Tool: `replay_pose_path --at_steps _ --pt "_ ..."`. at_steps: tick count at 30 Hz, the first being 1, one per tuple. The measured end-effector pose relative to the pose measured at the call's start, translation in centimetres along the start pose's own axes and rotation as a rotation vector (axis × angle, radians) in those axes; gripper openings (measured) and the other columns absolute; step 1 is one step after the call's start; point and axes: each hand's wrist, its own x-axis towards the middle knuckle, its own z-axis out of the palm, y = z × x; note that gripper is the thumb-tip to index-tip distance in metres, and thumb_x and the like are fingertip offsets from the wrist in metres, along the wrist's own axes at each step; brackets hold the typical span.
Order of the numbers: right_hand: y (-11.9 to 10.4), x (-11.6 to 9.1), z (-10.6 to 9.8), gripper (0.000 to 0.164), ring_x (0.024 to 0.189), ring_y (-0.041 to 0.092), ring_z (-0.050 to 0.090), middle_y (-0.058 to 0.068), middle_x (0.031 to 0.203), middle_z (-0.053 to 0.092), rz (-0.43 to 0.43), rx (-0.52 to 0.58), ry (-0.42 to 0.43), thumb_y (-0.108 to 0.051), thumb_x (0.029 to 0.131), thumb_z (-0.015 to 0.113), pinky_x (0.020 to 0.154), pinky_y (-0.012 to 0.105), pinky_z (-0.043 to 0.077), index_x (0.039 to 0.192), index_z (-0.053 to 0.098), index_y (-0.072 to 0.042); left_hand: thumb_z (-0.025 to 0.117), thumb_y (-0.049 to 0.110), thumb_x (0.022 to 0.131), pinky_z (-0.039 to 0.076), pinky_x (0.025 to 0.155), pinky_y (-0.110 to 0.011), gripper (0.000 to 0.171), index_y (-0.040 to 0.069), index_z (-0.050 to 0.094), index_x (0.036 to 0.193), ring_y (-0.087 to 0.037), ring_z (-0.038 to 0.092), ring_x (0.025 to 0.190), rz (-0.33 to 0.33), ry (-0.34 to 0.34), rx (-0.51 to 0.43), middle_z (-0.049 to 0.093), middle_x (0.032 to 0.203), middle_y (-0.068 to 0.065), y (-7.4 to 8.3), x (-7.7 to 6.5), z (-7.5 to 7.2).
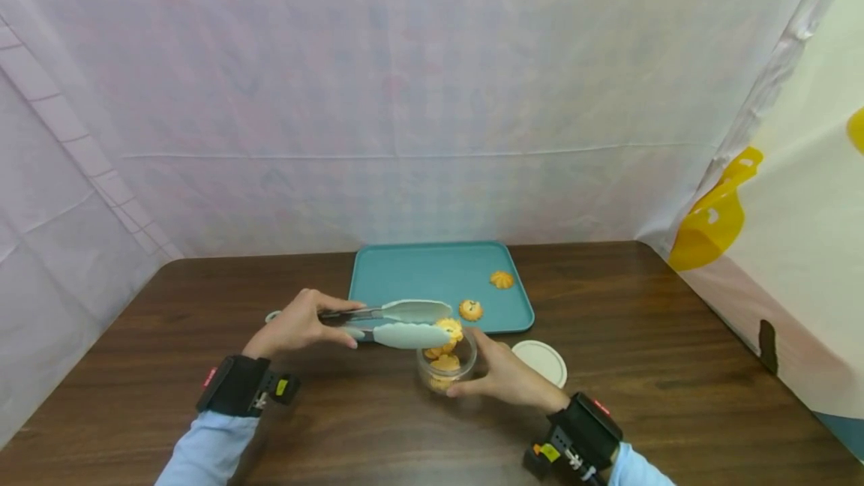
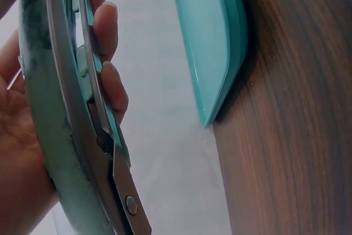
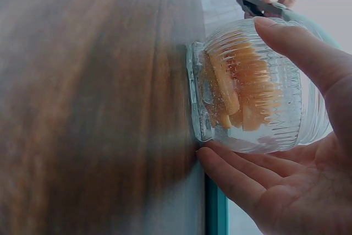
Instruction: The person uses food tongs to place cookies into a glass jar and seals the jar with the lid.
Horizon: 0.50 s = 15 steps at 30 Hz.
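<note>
My left hand (image 1: 293, 327) grips metal tongs with pale green tips (image 1: 412, 336), which point right. At the ends of the tips, a golden cookie (image 1: 451, 330) is over the mouth of a ribbed glass jar (image 3: 289, 92); whether the tips pinch it, I cannot tell. Several cookies (image 3: 247, 81) show through the jar's wall. The jar stands on the table, with my right hand (image 1: 506, 373) holding it between thumb and fingers. On the teal tray (image 1: 418, 268) lie two more cookies, one near the front (image 1: 471, 310) and another by the right side (image 1: 502, 280).
A round white lid (image 1: 542, 362) lies on the dark wooden table (image 1: 337, 426), just right of my right hand. The tray sits at the table's back edge, before a pale cloth backdrop (image 1: 391, 96). A printed cloth (image 1: 810, 261) hangs along the right side.
</note>
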Motion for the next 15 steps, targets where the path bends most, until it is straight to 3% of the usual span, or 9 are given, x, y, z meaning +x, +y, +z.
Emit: replay_pose_path --at_steps 6,15 --pt "0.03 0.03 0.00 0.088 0.116 0.021 0.046 0.008 0.129 0.048 -0.020 0.000 0.003 -0.044 0.070 0.071 0.092 0.041 0.039 0.137 0.028 -0.009 0.075 0.030 0.067 0.033 0.054 -0.021 0.056 0.004 0.061 0.114 -0.005 0.027 0.053 -0.019 -0.013 -0.018 0.059 0.112 -0.018 0.29 -0.04 0.07" --pt "0.04 0.03 0.01 0.083 0.114 0.026 0.047 0.012 0.128 0.047 -0.037 -0.013 0.003 -0.042 0.071 0.071 0.087 0.043 0.041 0.136 0.031 -0.011 0.076 0.030 0.066 0.036 0.057 -0.020 0.056 0.003 0.061 0.113 -0.006 0.043 0.062 -0.025 -0.030 -0.021 0.061 0.109 -0.016 0.63 -0.12 0.04"
